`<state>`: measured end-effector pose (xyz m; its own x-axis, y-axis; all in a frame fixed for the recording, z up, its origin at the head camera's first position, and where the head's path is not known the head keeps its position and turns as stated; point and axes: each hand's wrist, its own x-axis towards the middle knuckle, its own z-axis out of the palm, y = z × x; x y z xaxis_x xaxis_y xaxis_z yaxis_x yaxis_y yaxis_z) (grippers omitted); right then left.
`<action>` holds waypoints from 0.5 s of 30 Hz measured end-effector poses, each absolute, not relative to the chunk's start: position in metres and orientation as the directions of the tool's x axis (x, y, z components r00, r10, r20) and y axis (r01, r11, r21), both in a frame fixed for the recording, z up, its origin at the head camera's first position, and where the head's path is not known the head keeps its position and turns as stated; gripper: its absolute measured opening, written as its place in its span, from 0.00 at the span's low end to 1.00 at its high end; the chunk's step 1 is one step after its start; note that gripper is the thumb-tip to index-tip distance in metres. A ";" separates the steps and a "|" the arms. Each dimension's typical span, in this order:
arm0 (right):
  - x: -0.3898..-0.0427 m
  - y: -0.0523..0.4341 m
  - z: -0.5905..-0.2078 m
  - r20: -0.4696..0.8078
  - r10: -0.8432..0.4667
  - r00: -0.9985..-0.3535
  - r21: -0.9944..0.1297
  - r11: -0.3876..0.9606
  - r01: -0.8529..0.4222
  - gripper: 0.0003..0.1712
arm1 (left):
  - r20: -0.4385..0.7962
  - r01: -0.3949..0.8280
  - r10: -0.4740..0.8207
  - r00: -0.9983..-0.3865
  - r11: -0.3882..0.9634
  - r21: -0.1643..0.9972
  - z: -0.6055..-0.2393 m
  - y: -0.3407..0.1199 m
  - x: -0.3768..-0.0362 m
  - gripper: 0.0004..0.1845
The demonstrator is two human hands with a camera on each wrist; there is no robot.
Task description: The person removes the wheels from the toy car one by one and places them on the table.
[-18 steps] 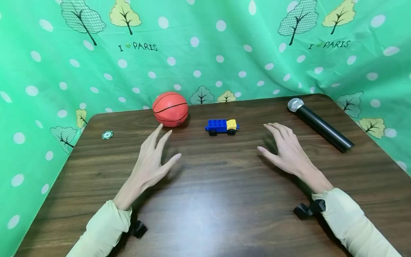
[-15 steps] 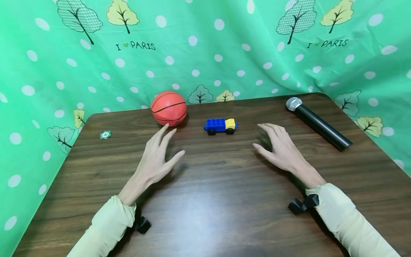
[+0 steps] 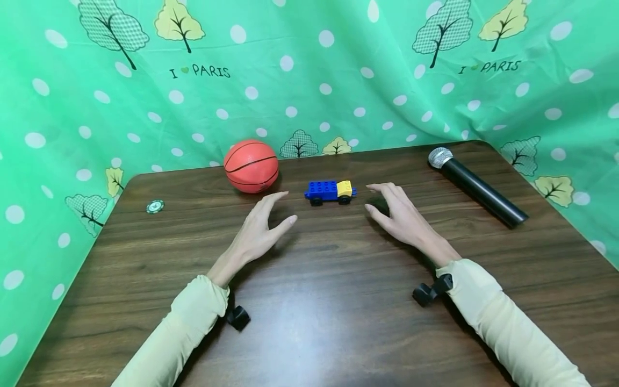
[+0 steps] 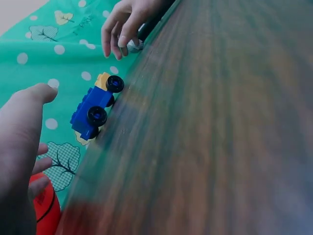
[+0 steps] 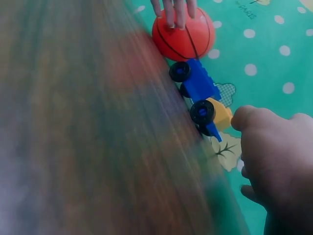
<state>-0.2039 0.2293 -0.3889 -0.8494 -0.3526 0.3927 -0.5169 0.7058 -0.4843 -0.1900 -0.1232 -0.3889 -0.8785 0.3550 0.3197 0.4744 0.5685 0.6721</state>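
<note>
A blue and yellow toy brick car [image 3: 330, 191] [image 4: 96, 106] [image 5: 201, 95] stands on the dark wooden table [image 3: 329, 301] near its far edge. My left hand [image 3: 263, 226] hovers open just left of the car, fingers straight and pointing toward it. My right hand [image 3: 394, 212] hovers open just right of the car, fingers spread. Neither hand touches the car. An orange basketball [image 3: 251, 165] [image 5: 185, 34] sits behind my left hand.
A black microphone [image 3: 476, 186] with a silver head lies at the far right of the table. A small green disc [image 3: 155, 206] lies at the far left. A green dotted curtain [image 3: 309, 75] hangs close behind and around the table.
Both hands have moved forward and inward, closing in on the toy car from either side. The car, ball and microphone have not moved.
</note>
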 end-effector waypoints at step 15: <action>-0.229 0.210 -0.393 0.393 -0.320 -0.862 -0.582 0.639 -0.503 0.26 | 0.368 0.529 0.383 -0.847 0.541 0.654 -0.399 -0.094 -0.225 0.28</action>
